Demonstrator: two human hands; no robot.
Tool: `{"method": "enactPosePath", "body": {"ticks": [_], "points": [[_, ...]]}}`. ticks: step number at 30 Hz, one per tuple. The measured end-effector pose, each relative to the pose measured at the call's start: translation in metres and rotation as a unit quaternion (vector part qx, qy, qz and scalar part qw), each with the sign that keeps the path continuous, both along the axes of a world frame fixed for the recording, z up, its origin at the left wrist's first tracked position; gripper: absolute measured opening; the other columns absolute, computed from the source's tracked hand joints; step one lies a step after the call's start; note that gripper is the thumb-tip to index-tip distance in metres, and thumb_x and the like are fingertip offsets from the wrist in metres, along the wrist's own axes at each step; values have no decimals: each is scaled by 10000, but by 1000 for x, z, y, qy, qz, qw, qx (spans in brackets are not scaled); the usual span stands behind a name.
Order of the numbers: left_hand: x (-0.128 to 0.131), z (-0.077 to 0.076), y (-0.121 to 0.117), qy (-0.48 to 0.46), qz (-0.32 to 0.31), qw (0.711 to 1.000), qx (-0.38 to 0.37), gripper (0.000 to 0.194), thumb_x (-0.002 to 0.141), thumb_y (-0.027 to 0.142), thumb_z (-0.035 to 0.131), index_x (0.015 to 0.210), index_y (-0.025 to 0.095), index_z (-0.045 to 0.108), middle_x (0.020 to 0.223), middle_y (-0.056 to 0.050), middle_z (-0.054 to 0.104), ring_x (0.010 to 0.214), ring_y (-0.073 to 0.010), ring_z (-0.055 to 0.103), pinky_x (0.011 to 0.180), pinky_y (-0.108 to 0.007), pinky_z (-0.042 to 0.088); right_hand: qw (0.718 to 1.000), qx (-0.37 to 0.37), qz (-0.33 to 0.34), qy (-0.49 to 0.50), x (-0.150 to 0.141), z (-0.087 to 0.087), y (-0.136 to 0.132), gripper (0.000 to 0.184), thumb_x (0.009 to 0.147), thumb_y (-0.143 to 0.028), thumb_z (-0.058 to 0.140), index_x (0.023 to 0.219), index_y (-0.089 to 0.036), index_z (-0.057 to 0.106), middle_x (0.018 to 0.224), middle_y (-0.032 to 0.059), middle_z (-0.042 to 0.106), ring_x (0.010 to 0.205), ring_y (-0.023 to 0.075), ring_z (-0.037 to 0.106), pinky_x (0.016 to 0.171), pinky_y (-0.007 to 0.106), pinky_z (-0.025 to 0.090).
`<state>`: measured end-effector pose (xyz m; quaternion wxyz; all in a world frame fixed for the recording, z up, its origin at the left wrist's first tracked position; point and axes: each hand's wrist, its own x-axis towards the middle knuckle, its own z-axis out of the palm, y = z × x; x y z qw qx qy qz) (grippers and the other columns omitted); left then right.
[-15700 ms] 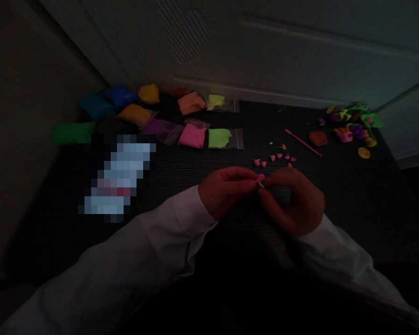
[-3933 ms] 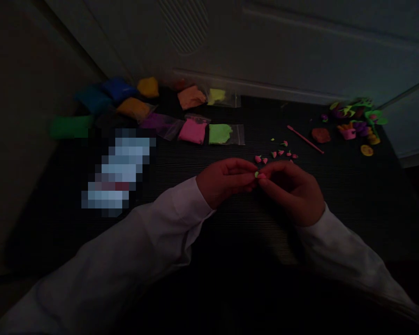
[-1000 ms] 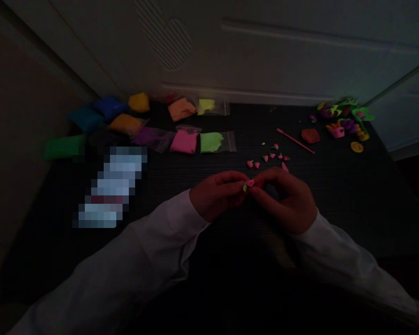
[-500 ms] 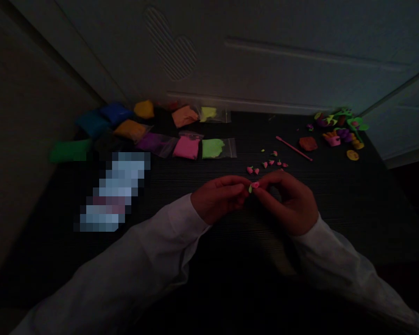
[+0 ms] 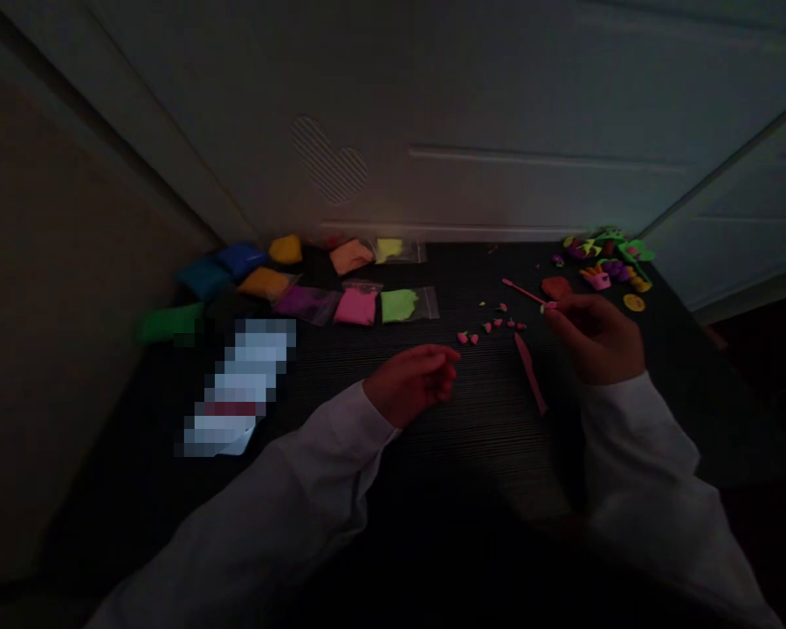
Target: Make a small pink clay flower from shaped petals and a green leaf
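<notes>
In the head view, my right hand [image 5: 599, 341] is over the right part of the dark table, its thumb and forefinger pinching a small pink and green clay flower [image 5: 546, 307]. Just behind those fingertips lie a thin pink modelling stick [image 5: 522, 290] and a reddish-brown clay lump [image 5: 556, 287]. My left hand [image 5: 414, 381] hovers left of centre with curled fingers, and nothing shows in them. Between the hands, several small pink clay buds [image 5: 497, 323] with green bits rest on the table. A pink modelling knife [image 5: 530, 376] lies in front of them.
Bags of coloured clay, such as a pink bag [image 5: 355, 307] and a light green bag [image 5: 399, 305], line the back left. A blurred-out phone-like screen [image 5: 245, 376] is at left. Small clay figures [image 5: 606, 262] stand at the back right, before a white panel [image 5: 485, 192].
My right hand has moved right and away from my left hand, carrying the pink and green clay flower. The pink knife has come into sight. The camera view has tilted up.
</notes>
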<state>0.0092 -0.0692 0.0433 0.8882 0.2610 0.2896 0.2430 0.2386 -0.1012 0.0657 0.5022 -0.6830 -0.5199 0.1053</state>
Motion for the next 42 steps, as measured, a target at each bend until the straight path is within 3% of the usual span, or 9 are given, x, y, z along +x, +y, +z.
{"method": "enactPosePath", "body": {"ticks": [3, 11, 20, 31, 36, 42], "points": [[0, -1, 1, -9, -8, 1000, 7, 198, 641, 237, 624, 814, 148, 587, 656, -7, 568, 587, -74, 515, 585, -222, 396, 999, -34, -8, -14, 1, -4, -1, 201, 631, -364, 624, 729, -192, 594, 687, 2, 593, 580, 122, 529, 575, 297, 441], [0, -3, 3, 28, 33, 998, 47, 165, 628, 193, 641, 775, 124, 618, 668, -17, 584, 571, -59, 519, 568, -200, 392, 991, -77, 105, -8, -19, -11, -6, 213, 653, -357, 608, 773, -181, 588, 748, 13, 598, 665, 127, 548, 620, 283, 442], [4, -7, 0, 44, 43, 996, 60, 218, 575, 188, 691, 780, 129, 645, 726, -23, 617, 612, -69, 543, 603, -204, 417, 965, -39, 248, 79, -59, -9, -12, 161, 679, -313, 591, 765, -177, 576, 741, 7, 579, 699, 115, 534, 671, 280, 428], [6, -7, -5, 38, 76, 995, 60, 252, 490, 184, 736, 725, 141, 655, 658, -3, 624, 574, -71, 551, 580, -201, 421, 922, -100, 288, 237, -71, -14, -11, 184, 650, -340, 621, 750, -195, 567, 717, -12, 572, 694, 111, 537, 662, 268, 425], [7, -8, -4, 40, 88, 994, 58, 231, 486, 167, 735, 695, 133, 643, 628, 4, 620, 551, -70, 553, 572, -206, 418, 923, -106, 290, 229, -74, -16, -11, 189, 654, -353, 618, 752, -200, 569, 706, -9, 583, 783, 134, 552, 711, 283, 424], [8, -4, -6, 55, 108, 991, 58, 225, 480, 166, 736, 672, 123, 627, 605, 7, 612, 537, -68, 546, 560, -206, 410, 935, -96, 289, 180, -73, -17, -11, 185, 675, -351, 598, 771, -196, 562, 688, -16, 563, 720, 121, 546, 711, 291, 423]]}}
